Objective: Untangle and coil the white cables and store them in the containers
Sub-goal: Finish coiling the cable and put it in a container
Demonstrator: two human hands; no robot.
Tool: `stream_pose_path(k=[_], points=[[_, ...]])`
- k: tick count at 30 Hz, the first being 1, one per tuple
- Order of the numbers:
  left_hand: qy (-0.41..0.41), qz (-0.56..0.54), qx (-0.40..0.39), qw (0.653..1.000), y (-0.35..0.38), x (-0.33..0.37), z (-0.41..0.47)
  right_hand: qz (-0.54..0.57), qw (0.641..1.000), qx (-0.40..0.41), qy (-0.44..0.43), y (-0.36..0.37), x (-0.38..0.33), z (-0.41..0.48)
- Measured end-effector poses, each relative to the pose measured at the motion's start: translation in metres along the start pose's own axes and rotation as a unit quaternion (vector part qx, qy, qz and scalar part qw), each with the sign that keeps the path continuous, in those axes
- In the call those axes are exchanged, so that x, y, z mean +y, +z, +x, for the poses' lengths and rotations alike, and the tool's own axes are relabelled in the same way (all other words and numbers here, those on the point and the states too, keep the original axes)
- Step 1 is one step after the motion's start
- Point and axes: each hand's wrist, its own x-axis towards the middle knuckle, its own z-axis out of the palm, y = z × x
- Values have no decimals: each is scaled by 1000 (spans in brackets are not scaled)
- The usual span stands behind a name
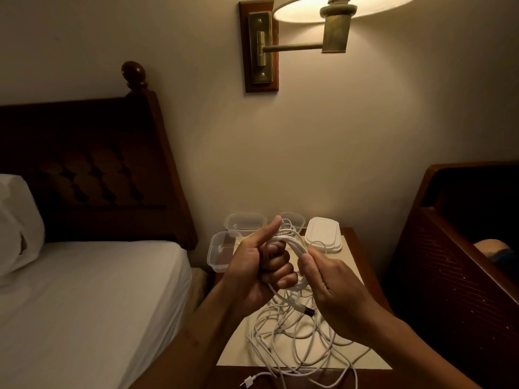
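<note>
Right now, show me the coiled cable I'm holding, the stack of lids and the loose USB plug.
coiled cable (295, 242): head view, on the white loops at the bundle's top.
stack of lids (323, 233): head view, on the top lid's flat middle.
USB plug (246, 383): head view, on the connector's body.

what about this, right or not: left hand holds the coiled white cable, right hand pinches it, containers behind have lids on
Not quite: the head view shows the containers open, their lids stacked beside them. The left hand does hold the coiled white cable and the right hand pinches it.
</note>
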Motion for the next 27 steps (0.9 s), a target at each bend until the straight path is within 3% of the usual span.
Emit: stream_pose_path(k=[4, 8, 10, 12, 15, 20, 24, 27], points=[[25, 36, 27, 999, 1, -1, 3, 146, 987, -59, 15, -6, 5, -1], [49, 40, 44, 997, 4, 5, 3, 223, 970, -89, 42, -17, 17, -2], [49, 42, 39, 997, 4, 9, 2, 166, 983, -71, 23, -21, 27, -2], [38, 54, 23, 998, 6, 11, -1, 25, 999, -41, -6, -25, 39, 0], [8, 83, 6, 996, 10, 9, -5, -101, 994, 6, -33, -29, 42, 7], [36, 107, 15, 993, 10, 9, -4, -69, 996, -45, -45, -26, 33, 6], [83, 136, 41, 986, 2, 15, 2, -38, 996, -82, 12, -23, 29, 3], [85, 167, 18, 982, 0, 16, 3, 119, 984, -108, 71, -32, 20, 8]])
